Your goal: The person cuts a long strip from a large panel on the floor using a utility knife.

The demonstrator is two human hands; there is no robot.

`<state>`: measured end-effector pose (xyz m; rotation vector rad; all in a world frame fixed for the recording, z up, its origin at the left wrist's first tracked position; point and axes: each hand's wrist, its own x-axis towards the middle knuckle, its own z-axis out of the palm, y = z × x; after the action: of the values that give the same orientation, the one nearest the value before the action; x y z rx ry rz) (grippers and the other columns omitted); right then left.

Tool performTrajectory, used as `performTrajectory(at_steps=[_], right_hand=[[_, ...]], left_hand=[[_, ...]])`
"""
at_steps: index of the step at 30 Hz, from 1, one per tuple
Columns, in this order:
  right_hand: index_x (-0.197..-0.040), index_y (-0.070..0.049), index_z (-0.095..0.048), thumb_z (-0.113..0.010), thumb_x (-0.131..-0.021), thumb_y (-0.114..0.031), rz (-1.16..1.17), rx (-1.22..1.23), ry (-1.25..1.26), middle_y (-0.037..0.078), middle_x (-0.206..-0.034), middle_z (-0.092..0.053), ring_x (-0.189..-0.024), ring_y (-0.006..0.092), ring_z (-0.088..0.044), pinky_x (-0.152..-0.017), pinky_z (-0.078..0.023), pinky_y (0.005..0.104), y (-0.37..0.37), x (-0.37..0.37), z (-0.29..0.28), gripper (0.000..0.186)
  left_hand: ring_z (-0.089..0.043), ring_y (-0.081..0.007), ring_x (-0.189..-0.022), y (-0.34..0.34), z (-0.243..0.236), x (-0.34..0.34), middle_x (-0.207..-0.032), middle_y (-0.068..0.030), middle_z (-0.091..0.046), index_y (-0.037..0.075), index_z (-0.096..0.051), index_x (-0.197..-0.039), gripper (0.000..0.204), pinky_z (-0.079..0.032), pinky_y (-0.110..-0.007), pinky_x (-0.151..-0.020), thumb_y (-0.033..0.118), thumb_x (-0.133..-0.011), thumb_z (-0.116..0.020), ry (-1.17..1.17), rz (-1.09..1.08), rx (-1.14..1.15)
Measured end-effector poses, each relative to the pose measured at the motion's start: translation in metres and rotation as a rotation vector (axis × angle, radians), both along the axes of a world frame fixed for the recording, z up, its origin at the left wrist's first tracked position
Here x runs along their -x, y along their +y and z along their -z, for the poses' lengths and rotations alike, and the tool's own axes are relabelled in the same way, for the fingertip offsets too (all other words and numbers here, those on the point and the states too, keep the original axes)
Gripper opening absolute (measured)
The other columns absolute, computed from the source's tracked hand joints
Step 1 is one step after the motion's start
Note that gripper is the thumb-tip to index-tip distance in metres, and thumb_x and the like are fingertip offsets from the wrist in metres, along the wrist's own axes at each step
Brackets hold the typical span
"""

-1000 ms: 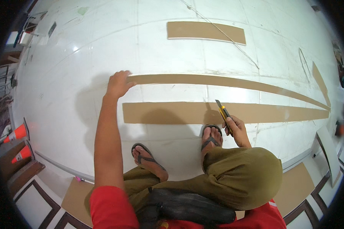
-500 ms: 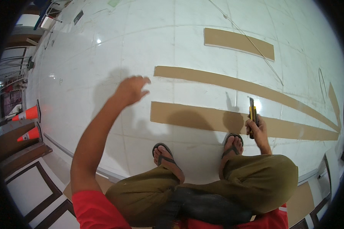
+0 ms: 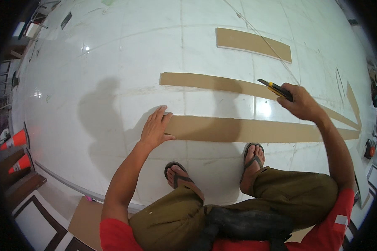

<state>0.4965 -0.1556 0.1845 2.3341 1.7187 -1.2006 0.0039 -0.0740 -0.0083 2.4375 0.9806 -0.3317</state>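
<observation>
A long brown board strip [image 3: 247, 130] lies flat on the floor in front of my feet. At its left end is my left hand [image 3: 154, 129], fingers spread across the end, with the thumb by the near edge. Whether it grips the strip or only rests against it is hard to see. My right hand [image 3: 299, 102] is closed around a black and yellow utility knife [image 3: 280, 90], its blade out and pointing left. The knife is held above a second, narrower brown strip [image 3: 197, 80], which runs beyond the first one and meets it near the right.
A short brown board piece [image 3: 253, 44] lies farther off, with a thin cord [image 3: 264, 37] across it. Another brown strip [image 3: 353, 102] is at the far right. Two orange cones [image 3: 16, 140] stand at the left, near framed white panels [image 3: 40, 221]. My sandalled feet [image 3: 251, 161] are close to the strip.
My left hand has come down and nearer, onto the strip's left end. My right hand has moved up and away from my knee with the knife, whose blade has swung to point left.
</observation>
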Motion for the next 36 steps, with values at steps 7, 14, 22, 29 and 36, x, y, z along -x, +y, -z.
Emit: performTrajectory(at_steps=[7,14,22,29,36], right_hand=[[-0.105,0.004,-0.067,-0.075,-0.099,-0.025,0.155,0.110,0.169,0.022,-0.079,-0.066,-0.072,0.0326,-0.064,-0.072,-0.051,0.0466,-0.055,0.034,0.034,0.031],[-0.101,0.005,-0.066,-0.073,-0.100,-0.027,0.432,-0.002,0.058,0.023,-0.079,-0.065,-0.071,0.0338,-0.061,-0.071,-0.050,0.0472,-0.078,0.035,0.012,0.033],[-0.106,0.004,-0.066,-0.072,-0.103,-0.025,0.851,-0.214,-0.098,0.008,-0.073,-0.058,-0.067,0.0184,-0.054,-0.064,-0.046,0.0391,-0.158,0.041,-0.052,0.030],[-0.111,0.001,-0.068,-0.068,-0.108,-0.026,1.057,-0.131,0.031,-0.001,-0.075,-0.057,-0.064,0.0087,-0.052,-0.057,-0.045,0.0284,-0.184,0.070,-0.098,0.026],[-0.122,0.000,-0.065,-0.061,-0.113,-0.028,1.346,-0.516,0.414,0.001,-0.084,-0.063,-0.067,0.0074,-0.058,-0.060,-0.049,0.0264,-0.196,0.157,-0.081,0.030]], left_hand=[[-0.052,-0.0353,-0.130,0.011,0.001,-0.007,-0.134,-0.0142,-0.055,0.006,-0.059,-0.135,0.092,-0.044,-0.049,-0.110,0.041,-0.062,-0.104,-0.071,0.033,-0.012],[-0.053,-0.0323,-0.119,0.027,-0.007,-0.031,-0.122,-0.0122,-0.056,0.006,-0.061,-0.123,0.086,-0.044,-0.047,-0.103,0.042,-0.057,-0.105,0.063,0.128,-0.001],[-0.062,-0.0388,-0.101,0.036,0.004,-0.036,-0.108,-0.0153,-0.061,0.006,-0.059,-0.101,0.059,-0.052,-0.048,-0.084,0.029,-0.068,-0.101,-0.165,0.011,0.018],[-0.070,-0.0411,-0.089,0.019,-0.007,-0.026,-0.096,-0.0160,-0.071,0.005,-0.063,-0.099,0.038,-0.057,-0.049,-0.076,0.023,-0.084,-0.092,-0.362,-0.096,0.074],[-0.075,-0.0363,-0.096,0.015,-0.008,-0.022,-0.103,-0.0138,-0.077,0.008,-0.067,-0.104,0.022,-0.060,-0.045,-0.081,0.018,-0.093,-0.084,-0.456,-0.125,0.126]])
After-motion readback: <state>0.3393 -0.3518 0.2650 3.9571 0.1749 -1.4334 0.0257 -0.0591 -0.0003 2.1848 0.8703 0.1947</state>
